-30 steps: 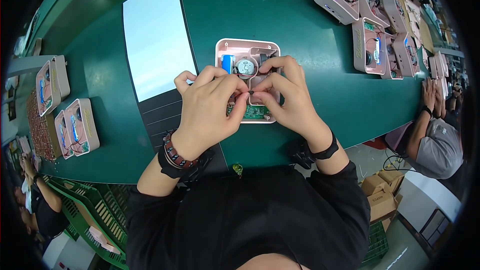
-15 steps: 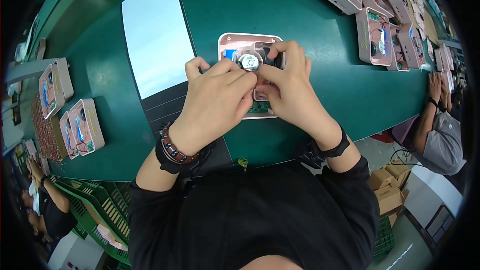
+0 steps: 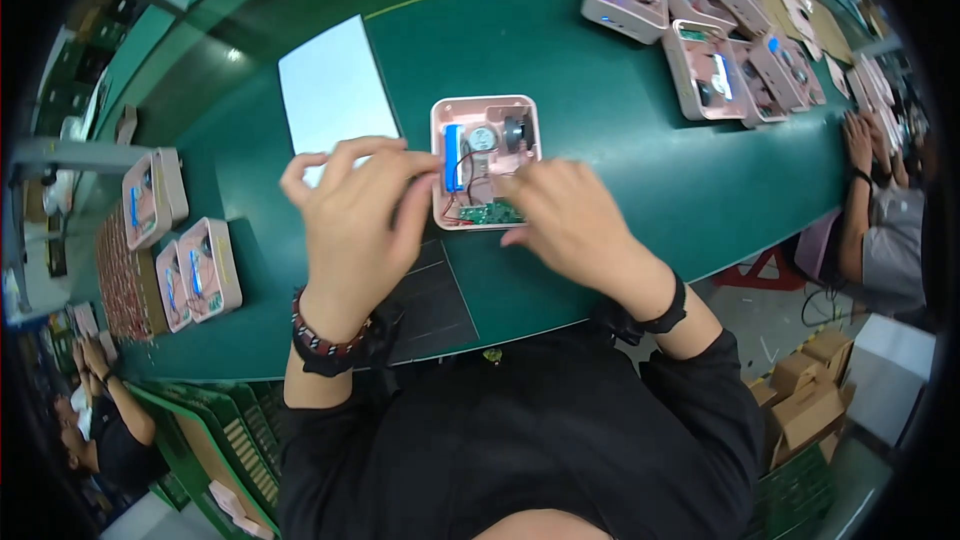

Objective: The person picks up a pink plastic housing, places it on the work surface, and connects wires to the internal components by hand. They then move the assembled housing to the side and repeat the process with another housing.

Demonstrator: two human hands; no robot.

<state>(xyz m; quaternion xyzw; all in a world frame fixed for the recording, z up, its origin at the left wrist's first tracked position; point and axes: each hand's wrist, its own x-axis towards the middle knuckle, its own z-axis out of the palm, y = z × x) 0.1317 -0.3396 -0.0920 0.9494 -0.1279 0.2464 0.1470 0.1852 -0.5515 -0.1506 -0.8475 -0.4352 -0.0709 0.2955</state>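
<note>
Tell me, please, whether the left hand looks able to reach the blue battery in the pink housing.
Probably yes: the left hand is at the left edge of the pink housing, and the blue battery lies largely uncovered, with thin wires nearby.

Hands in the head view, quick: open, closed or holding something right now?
Left hand: half-curled at the pink case's left rim; grip cannot be told.
Right hand: curled over the case's lower right, fingertips mostly hidden; grip cannot be told.

The case [image 3: 484, 101] is pink, battery [image 3: 453, 157] blue, wires [image 3: 449, 208] seemingly red and black.
</note>
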